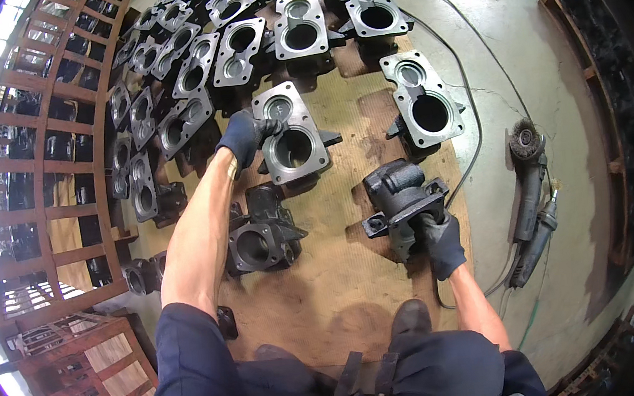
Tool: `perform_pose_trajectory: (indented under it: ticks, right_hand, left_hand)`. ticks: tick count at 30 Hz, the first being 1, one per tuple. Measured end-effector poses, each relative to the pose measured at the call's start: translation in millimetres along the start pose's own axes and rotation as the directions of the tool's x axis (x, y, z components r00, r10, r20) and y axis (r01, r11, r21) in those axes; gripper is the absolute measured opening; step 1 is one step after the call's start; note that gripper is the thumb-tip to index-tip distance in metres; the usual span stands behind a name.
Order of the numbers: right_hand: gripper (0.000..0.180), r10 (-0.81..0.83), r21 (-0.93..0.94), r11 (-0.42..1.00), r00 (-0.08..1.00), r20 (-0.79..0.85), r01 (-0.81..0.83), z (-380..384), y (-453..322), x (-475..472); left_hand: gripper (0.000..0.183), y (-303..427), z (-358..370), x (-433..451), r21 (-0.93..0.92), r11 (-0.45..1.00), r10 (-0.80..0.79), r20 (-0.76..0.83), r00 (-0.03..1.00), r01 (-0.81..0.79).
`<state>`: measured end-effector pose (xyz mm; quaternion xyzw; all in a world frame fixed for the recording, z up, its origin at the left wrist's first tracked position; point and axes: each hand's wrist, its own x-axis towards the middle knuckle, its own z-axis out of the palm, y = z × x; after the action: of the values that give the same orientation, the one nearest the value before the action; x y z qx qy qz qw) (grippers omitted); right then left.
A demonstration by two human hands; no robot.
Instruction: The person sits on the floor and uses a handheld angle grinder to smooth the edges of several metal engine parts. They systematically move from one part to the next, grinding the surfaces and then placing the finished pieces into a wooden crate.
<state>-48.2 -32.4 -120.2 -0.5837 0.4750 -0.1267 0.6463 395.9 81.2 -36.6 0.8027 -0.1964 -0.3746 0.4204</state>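
Observation:
My left hand (247,138), in a dark work glove, grips the edge of a cast-metal housing (305,132) with a bright machined flange, its fingers near the rim between the two round bores. My right hand (443,242), gloved too, holds a black casting (400,189) by its lower side; the fingertips are partly hidden under its flange. Between my arms another dark casting (255,248) lies with a square bored flange towards me. A two-bore housing (426,102) stands above the black casting, at the right edge of the cardboard sheet (336,271).
Rows of similar housings (298,23) fill the far side and left. Slatted racks (46,215) line the left. On the concrete floor at right lie an angle grinder with a wire cup brush (529,175) and another power tool (534,247), with cables nearby. A wooden pallet (609,167) stands farther right.

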Motion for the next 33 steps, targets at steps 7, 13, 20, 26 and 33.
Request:
perform_pose_trajectory:
  ticks: [7,13,20,26,33]
  right_hand:
    - [0.021,-0.070,-0.035,0.997,0.997,-0.014,0.070,-3,-18,-4]
    - [0.048,0.064,-0.267,0.961,0.997,-0.054,-0.076,30,-71,2]
    - [0.027,-0.256,-0.562,0.740,0.927,0.274,0.370,30,-75,29]
    - [0.027,-0.455,-0.532,0.610,0.809,0.373,0.588,44,-90,29]
    - [0.026,-0.396,-0.664,0.485,0.820,0.414,0.570,80,-103,53]
  left_hand:
    - [0.028,-15,-15,16,0.481,0.867,0.176,-0.047,0.983,-0.132]
    - [0.027,-5,-40,1,0.102,0.995,0.032,-0.091,0.995,-0.023]
    - [0.029,-12,-32,13,0.113,0.992,-0.051,-0.103,0.993,0.063]
    - [0.029,4,-31,4,0.142,0.984,-0.090,-0.137,0.987,0.109]
    - [0.035,-22,-51,23,0.397,0.912,-0.047,-0.152,0.987,0.105]
